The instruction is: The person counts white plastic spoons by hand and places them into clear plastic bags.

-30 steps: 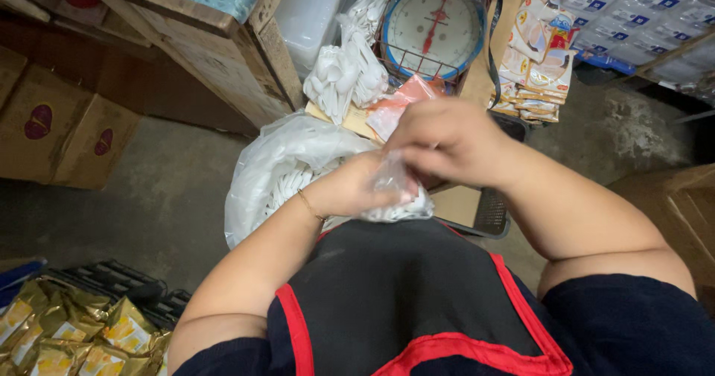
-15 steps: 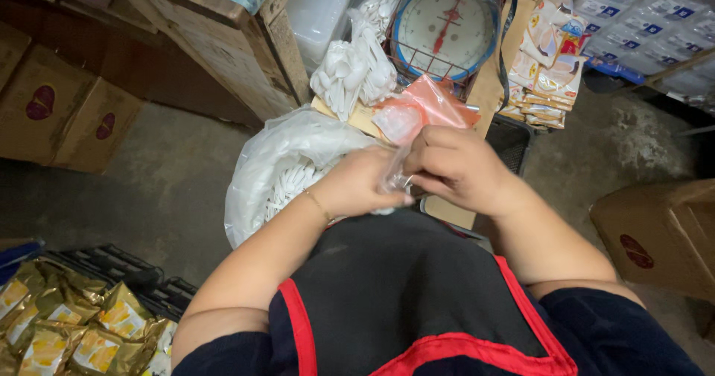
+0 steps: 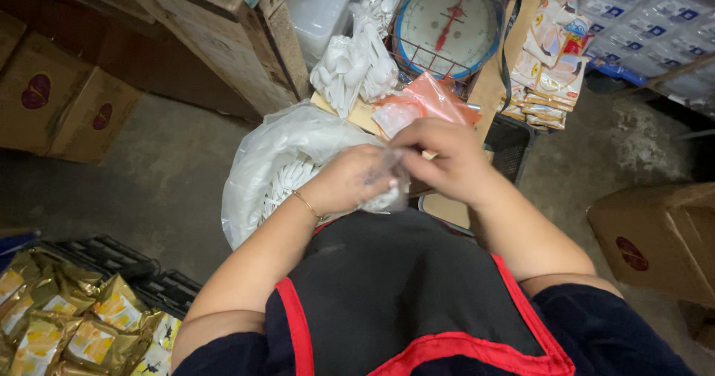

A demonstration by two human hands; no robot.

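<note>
My left hand (image 3: pixel 348 179) and my right hand (image 3: pixel 441 158) meet in front of my chest, both gripping a small clear plastic bag (image 3: pixel 389 191) with white pieces inside. My right fingers pinch the bag's top. Just below and left of my hands, a large clear plastic sack (image 3: pixel 277 160) holds many white plastic spoons. A pile of white plastic spoons (image 3: pixel 359 57) lies beyond on a cardboard surface, next to orange plastic bags (image 3: pixel 424 100).
A round dial scale with a blue rim (image 3: pixel 450 20) stands ahead. Printed sachets (image 3: pixel 551 56) lie to its right. A wooden crate (image 3: pixel 231 33) is upper left, cardboard boxes (image 3: pixel 59 100) at the left and right (image 3: pixel 659 234). Gold snack packets (image 3: pixel 67 324) fill a black crate at lower left.
My right hand has dropped from above the left hand to beside it, onto the small bag's top. The view has shifted slightly, showing more of the scale and orange bags.
</note>
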